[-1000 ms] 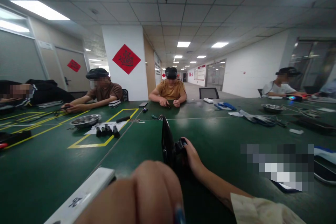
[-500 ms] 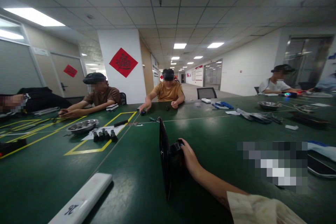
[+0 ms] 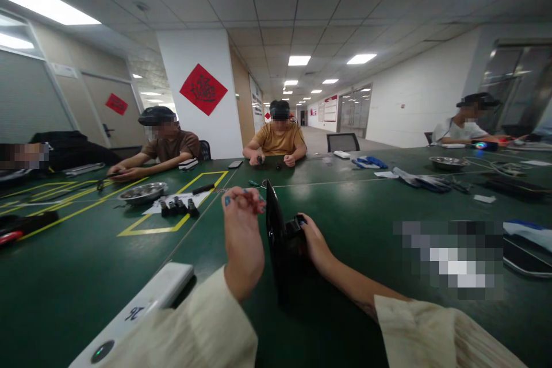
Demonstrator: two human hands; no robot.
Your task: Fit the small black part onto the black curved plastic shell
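Observation:
A thin black flat panel (image 3: pixel 273 224) stands on edge on the green table (image 3: pixel 353 207), seen nearly edge-on. My right hand (image 3: pixel 317 244) is behind it, fingers curled on a small black part (image 3: pixel 295 226) fixed to the panel's right face. My left hand (image 3: pixel 242 238) is raised just left of the panel, palm toward me, fingertips bent and pinched together near the panel's top edge; whether they hold anything is hidden. Both sleeves are cream.
A white bar-shaped device (image 3: pixel 138 310) lies at my near left. A metal dish (image 3: pixel 142 192) and several small black parts (image 3: pixel 177 207) sit in a yellow-taped area. Three people sit across and to the sides. A phone (image 3: pixel 524 256) lies far right.
One second ago my left hand filled the bottom of the view, then dropped out of sight; now it is up beside the panel. The view tilted slightly. The right hand stayed on the panel.

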